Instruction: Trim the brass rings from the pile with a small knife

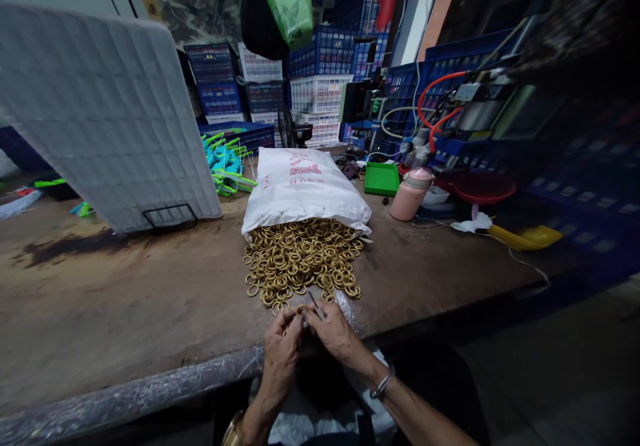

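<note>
At the table's front edge, my left hand (283, 345) is closed, its fingertips pinched on a brass-coloured ring (300, 309) that shows only in part. Beside it my right hand (334, 329) grips a slim metal blade (315, 303), whose tip points up and away from me. The fingertips of both hands meet around the ring. Just beyond them, a heap of brass-coloured rings (305, 256) spills from the mouth of a white woven sack (305, 183) with red print, lying on its side.
A large white ribbed panel (115, 126) stands on the brown table (165, 306) at left, with blue and green plastic pieces (225, 163) behind it. To the right are a green tray (381, 179), a pink bottle (411, 194), a red dish (484, 187) and a yellow scoop (530, 237).
</note>
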### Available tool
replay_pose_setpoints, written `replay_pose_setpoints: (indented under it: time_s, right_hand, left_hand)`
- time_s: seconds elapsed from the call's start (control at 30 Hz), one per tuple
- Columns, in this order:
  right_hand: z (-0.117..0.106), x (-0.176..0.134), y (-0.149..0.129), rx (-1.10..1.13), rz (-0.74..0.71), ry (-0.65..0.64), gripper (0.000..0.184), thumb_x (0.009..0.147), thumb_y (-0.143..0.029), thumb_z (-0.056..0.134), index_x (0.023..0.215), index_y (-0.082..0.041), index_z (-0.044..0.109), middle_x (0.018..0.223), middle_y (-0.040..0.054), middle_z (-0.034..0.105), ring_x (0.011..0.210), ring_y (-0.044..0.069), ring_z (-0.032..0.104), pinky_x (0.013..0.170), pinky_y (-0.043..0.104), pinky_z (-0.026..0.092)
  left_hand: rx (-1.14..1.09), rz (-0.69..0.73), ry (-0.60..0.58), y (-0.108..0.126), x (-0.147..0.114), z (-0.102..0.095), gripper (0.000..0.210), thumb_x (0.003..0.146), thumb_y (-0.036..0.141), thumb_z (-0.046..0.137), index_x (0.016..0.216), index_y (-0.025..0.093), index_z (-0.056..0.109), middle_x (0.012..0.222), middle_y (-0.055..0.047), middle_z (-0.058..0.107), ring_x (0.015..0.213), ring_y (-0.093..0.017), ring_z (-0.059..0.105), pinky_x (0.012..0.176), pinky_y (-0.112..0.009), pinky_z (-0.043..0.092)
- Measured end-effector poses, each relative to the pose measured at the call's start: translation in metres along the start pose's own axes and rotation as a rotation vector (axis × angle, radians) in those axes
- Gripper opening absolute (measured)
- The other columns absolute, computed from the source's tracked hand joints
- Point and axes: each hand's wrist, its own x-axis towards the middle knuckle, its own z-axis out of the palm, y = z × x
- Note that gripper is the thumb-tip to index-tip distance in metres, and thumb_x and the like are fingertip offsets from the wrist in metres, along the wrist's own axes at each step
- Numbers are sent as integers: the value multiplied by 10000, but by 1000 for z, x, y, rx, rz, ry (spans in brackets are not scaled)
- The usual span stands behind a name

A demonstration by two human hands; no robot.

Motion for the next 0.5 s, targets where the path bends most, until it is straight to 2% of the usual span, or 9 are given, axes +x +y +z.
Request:
replay_pose_setpoints:
  time_s: [0.2,0.33,0.5]
  right_hand:
    - [-5,-2,2,-273,-132,-1,307,767,-339,468,520,-179,382,499,-64,327,509,77,300,478,210,233]
    - [-6,-6,-1,-144,-58,-42,276,796,-353,426,591,-170,445,541,-55,400,520,76,358,489,196,279]
    - [-4,-7,-1,-74,1,-70,301,811,-388,404,633,-157,479,558,-45,433,546,82,392,509,195,305]
  left_hand:
    - [59,3,-37,-6,3,-9,297,612,419,668,713,152,588,511,55,488,435,-60,403,435,-169,326]
    - [127,65,-67,-7,2,-11,236,673,389,621,684,156,582,516,48,484,459,-75,419,463,-178,346]
    - [311,255,-96,-2,-3,-8,168,704,321,603,707,155,632,655,-6,589,647,-133,517,637,-213,403]
